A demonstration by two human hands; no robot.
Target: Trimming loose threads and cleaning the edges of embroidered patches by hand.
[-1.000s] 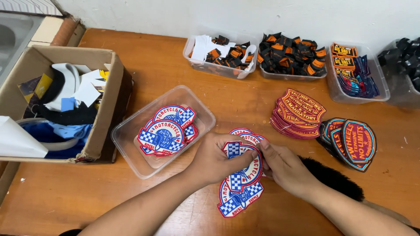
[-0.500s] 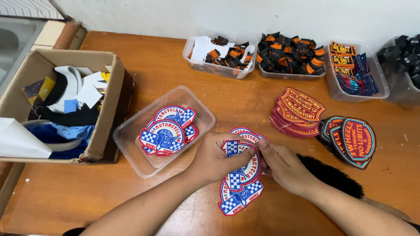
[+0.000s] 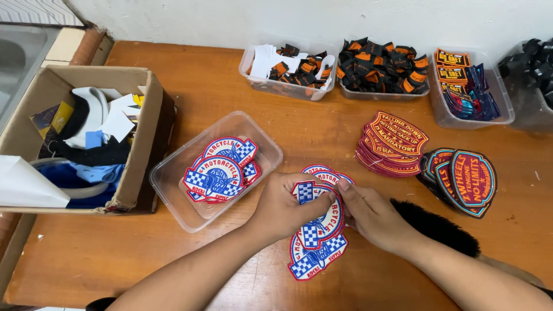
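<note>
Left hand [image 3: 282,208] and right hand [image 3: 371,216] pinching a checkered patch [image 3: 308,198], patch pile [image 3: 317,247] beneath, wooden table [image 3: 322,138]

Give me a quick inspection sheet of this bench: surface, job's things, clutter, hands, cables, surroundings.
Surface: wooden table, small scuffs.
Job's things: blue checkered patches in a spread pile; more in a clear tub.
Clutter: red patches, dark shield patches, cardboard box of scraps, four tubs of labels along the back, black brush.
Hands: left hand and right hand both pinch the top patch.
Cables: nothing seen.
Surroundings: white wall.
</note>
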